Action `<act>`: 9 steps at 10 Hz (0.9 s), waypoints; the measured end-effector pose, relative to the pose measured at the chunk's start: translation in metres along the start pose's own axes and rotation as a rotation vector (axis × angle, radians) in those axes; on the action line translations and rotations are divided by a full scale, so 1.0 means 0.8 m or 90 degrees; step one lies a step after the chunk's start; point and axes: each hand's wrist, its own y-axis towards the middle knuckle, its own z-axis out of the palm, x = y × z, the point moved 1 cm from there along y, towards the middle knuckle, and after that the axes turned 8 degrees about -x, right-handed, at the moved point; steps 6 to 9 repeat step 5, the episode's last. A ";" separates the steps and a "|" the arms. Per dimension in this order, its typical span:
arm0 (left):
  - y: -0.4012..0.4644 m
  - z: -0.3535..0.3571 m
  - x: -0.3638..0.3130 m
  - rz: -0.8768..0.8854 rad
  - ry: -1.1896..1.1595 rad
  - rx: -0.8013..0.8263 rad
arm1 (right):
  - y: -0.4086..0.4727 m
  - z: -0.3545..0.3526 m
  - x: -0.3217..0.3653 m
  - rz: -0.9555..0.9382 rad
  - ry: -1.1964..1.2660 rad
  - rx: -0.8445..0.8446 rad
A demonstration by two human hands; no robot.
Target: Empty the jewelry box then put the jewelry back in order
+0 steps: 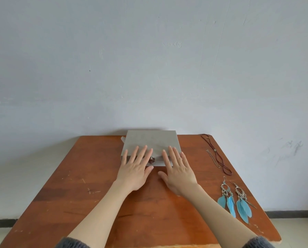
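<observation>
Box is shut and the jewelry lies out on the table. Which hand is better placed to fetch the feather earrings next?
Probably the right hand. It rests flat on the jewelry box nearest the feather earrings, which lie on the table's right side. The left hand would have to cross over.

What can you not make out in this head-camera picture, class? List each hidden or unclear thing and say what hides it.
- Inside of the jewelry box: hidden by its closed lid.
- Front clasp: partly covered by the left hand; the right hand lies beside it.
- Necklace clasp and earrings metalwork: too small.
- Table near edge: cut off by the frame.
</observation>
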 end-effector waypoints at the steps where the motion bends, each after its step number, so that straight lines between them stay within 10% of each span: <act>1: 0.021 0.003 0.004 -0.001 -0.007 0.016 | 0.020 0.006 -0.006 0.000 -0.005 0.017; 9: 0.062 -0.001 0.003 -0.050 -0.090 0.066 | 0.049 -0.022 -0.011 0.052 0.226 0.041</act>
